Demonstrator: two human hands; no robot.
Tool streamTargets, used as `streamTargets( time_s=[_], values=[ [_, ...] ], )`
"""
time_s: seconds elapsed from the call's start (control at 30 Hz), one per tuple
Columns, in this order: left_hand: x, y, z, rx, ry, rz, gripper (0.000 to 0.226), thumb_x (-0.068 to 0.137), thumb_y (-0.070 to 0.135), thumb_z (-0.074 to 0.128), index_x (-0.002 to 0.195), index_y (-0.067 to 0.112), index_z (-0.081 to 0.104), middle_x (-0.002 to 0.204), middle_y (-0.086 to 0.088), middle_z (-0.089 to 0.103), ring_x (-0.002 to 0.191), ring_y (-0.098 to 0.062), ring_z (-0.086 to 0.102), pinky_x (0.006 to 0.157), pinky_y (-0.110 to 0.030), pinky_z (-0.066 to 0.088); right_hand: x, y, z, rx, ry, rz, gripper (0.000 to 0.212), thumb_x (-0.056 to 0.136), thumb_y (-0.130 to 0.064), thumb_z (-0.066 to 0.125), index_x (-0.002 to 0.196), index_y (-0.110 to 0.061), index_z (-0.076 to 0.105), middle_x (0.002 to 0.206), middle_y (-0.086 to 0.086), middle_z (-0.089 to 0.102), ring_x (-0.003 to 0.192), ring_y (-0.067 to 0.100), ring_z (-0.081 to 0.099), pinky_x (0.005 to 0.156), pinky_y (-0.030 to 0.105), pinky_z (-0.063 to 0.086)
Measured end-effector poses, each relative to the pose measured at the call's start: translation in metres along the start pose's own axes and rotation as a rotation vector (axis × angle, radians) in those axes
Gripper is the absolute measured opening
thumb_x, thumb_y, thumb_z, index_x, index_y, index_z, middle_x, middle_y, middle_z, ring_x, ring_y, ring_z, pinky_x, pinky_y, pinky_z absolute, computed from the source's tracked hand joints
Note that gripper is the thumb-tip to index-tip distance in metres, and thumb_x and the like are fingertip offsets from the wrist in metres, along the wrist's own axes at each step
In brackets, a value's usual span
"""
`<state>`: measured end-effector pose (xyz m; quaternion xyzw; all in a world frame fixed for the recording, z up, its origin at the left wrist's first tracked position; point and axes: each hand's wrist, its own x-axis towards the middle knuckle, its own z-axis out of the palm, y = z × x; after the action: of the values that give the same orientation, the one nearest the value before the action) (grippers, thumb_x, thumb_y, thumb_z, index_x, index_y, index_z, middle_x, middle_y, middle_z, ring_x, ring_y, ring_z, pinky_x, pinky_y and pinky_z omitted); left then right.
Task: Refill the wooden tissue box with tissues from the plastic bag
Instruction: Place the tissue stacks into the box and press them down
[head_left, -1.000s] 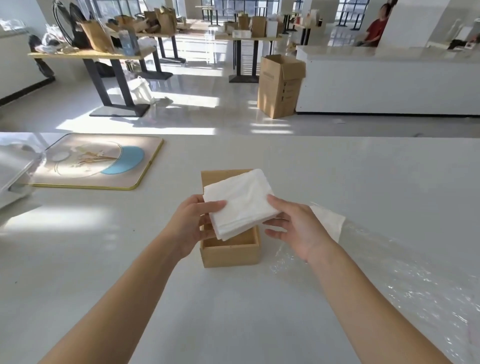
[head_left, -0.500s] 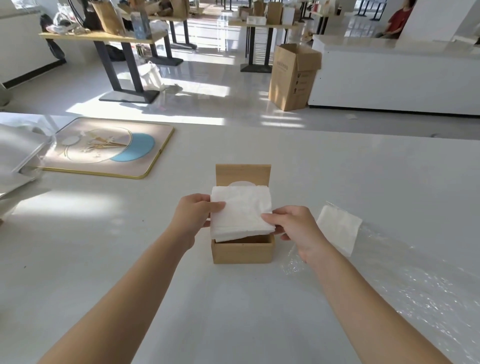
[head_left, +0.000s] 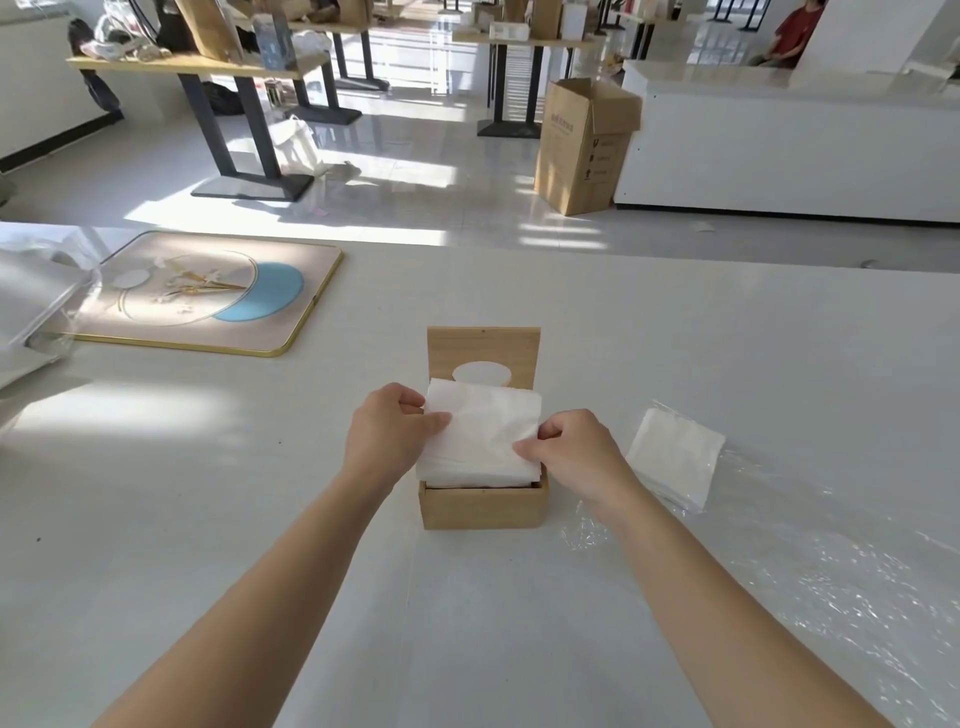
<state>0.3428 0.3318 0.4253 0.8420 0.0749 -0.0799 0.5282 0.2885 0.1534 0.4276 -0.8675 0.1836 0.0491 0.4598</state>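
Bright hall beyond, dark-legged tables, an open brown cardboard carton (head_left: 584, 150) on glossy floor. Nearer, a broad white tabletop (head_left: 208, 493), with a gold-rimmed beige tray bearing a blue crescent (head_left: 208, 296) far left. At centre, a small light-wood tissue box (head_left: 483, 504), hinged lid (head_left: 483, 353) upright behind, oval slot visible. Over its open top, a white folded stack of tissues (head_left: 483, 434), sitting partly in the box. Left hand (head_left: 387, 439) pinching the stack's left edge; right hand (head_left: 576, 457) gripping its right edge. Just right of the box, crinkled clear plastic bag (head_left: 831, 571), more white tissues (head_left: 675, 457) inside.
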Motion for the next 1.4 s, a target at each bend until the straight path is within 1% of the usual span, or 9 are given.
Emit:
streamTargets(
  time_s=[0.27, 0.4, 0.7, 0.87, 1.03, 1.1, 1.17, 1.23, 1.4],
  values=[
    [0.002, 0.001, 0.003, 0.228, -0.003, 0.07, 0.027, 0.076, 0.021, 0.072, 0.098, 0.014, 0.059, 0.09, 0.0, 0.067, 0.09, -0.022, 0.061, 0.078, -0.037, 0.051, 0.005, 0.001, 0.005, -0.214, 0.005, -0.046, 0.034, 0.077, -0.019, 0.06, 0.057, -0.012, 0.034, 0.059, 0.003, 0.041, 0.057, 0.023, 0.038, 0.049, 0.03, 0.026],
    [0.003, 0.001, 0.007, 0.432, 0.017, 0.135, 0.028, 0.081, 0.027, 0.065, 0.105, 0.016, 0.059, 0.107, -0.004, 0.056, 0.109, -0.025, 0.048, 0.075, -0.033, 0.04, 0.01, -0.003, 0.008, -0.394, 0.014, -0.064, 0.039, 0.079, -0.017, 0.055, 0.055, -0.016, 0.024, 0.057, 0.0, 0.031, 0.053, 0.022, 0.032, 0.043, 0.028, 0.02],
    [0.0, 0.001, 0.016, 0.683, 0.047, 0.167, 0.02, 0.081, 0.019, 0.059, 0.099, 0.01, 0.06, 0.102, -0.006, 0.056, 0.095, -0.025, 0.051, 0.067, -0.032, 0.037, 0.013, -0.007, 0.013, -0.583, 0.001, -0.103, 0.029, 0.075, -0.011, 0.051, 0.057, -0.015, 0.029, 0.061, 0.0, 0.038, 0.05, 0.017, 0.036, 0.044, 0.025, 0.021],
    [0.001, 0.0, 0.015, 0.713, 0.018, 0.153, 0.02, 0.08, 0.022, 0.058, 0.096, 0.01, 0.059, 0.099, -0.005, 0.057, 0.09, -0.026, 0.053, 0.066, -0.032, 0.037, 0.011, -0.009, 0.017, -0.652, 0.003, -0.165, 0.021, 0.078, -0.012, 0.049, 0.065, -0.012, 0.032, 0.062, -0.002, 0.031, 0.067, 0.028, 0.042, 0.052, 0.027, 0.027],
    [0.004, 0.001, 0.014, 0.741, -0.001, 0.153, 0.035, 0.09, 0.042, 0.046, 0.095, 0.009, 0.055, 0.1, -0.009, 0.061, 0.089, -0.03, 0.055, 0.069, -0.032, 0.038, 0.014, -0.003, 0.013, -0.582, 0.022, -0.16, 0.04, 0.08, -0.029, 0.057, 0.052, -0.019, 0.029, 0.058, -0.002, 0.037, 0.062, 0.028, 0.044, 0.045, 0.026, 0.023],
    [0.002, -0.002, 0.017, 0.751, 0.048, 0.167, 0.036, 0.092, 0.043, 0.044, 0.096, 0.009, 0.055, 0.102, -0.01, 0.062, 0.091, -0.032, 0.057, 0.069, -0.033, 0.039, 0.012, 0.0, 0.014, -0.599, 0.097, -0.226, 0.038, 0.082, -0.037, 0.059, 0.057, -0.016, 0.04, 0.066, -0.001, 0.043, 0.071, 0.03, 0.051, 0.052, 0.029, 0.031],
    [0.0, -0.002, 0.019, 0.718, 0.097, 0.169, 0.035, 0.091, 0.043, 0.047, 0.1, 0.01, 0.051, 0.102, -0.009, 0.064, 0.091, -0.033, 0.059, 0.068, -0.033, 0.039, 0.011, 0.003, 0.016, -0.591, 0.223, -0.393, 0.025, 0.082, -0.035, 0.063, 0.08, -0.012, 0.055, 0.087, 0.004, 0.053, 0.086, 0.029, 0.054, 0.07, 0.035, 0.039],
    [0.0, -0.002, 0.019, 0.663, 0.126, 0.195, 0.033, 0.09, 0.042, 0.05, 0.106, 0.014, 0.046, 0.101, -0.006, 0.066, 0.091, -0.032, 0.06, 0.067, -0.033, 0.038, 0.011, 0.006, 0.019, -0.53, 0.273, -0.531, 0.033, 0.08, -0.031, 0.067, 0.101, -0.008, 0.058, 0.104, 0.008, 0.058, 0.097, 0.028, 0.053, 0.083, 0.036, 0.037],
    [0.0, -0.005, 0.021, 0.596, 0.169, 0.432, 0.023, 0.087, 0.025, 0.059, 0.107, 0.014, 0.061, 0.1, -0.008, 0.058, 0.096, -0.028, 0.055, 0.076, -0.035, 0.04, 0.02, 0.014, 0.023, -0.608, 0.205, -0.609, 0.042, 0.085, -0.049, 0.054, 0.106, -0.012, 0.06, 0.107, 0.0, 0.064, 0.104, 0.021, 0.054, 0.087, 0.032, 0.03]
  ],
)
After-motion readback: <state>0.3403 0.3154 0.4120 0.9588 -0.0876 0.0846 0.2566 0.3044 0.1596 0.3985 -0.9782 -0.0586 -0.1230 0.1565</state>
